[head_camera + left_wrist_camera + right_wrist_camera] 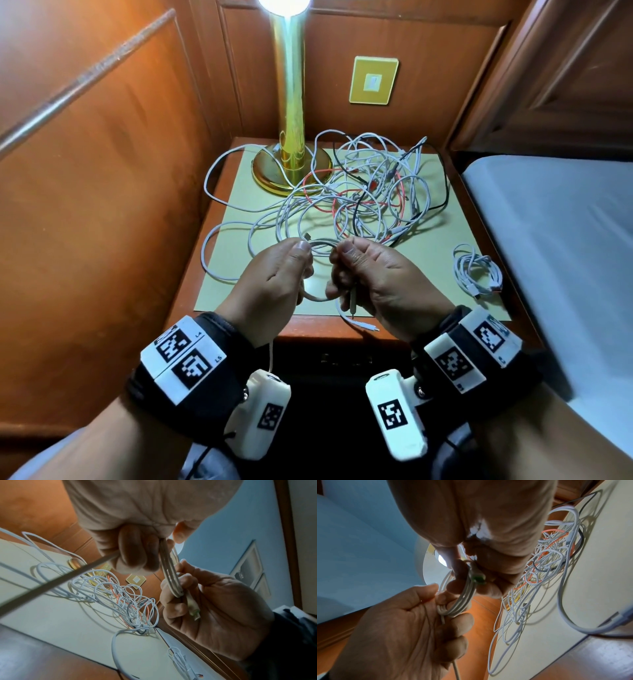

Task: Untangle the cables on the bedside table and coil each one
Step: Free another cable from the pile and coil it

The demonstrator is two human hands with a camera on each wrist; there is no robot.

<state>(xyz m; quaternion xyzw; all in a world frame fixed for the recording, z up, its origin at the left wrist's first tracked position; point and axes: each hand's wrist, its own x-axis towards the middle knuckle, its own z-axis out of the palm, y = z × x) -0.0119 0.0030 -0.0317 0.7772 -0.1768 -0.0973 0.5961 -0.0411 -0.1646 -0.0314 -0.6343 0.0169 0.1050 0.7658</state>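
The bedside table [486, 246] carries a tangle of cables [363, 192] beside the brass lamp [291, 150]. Above its front edge my left hand [274, 274] and right hand [380, 277] both pinch a small white coil [169, 574], its plug [193, 608] against my right palm.

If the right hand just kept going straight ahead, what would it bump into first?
Most likely the tangled heap of white, red and black cables on the bedside table, which lies straight beyond the right hand. Depth is hard to judge.
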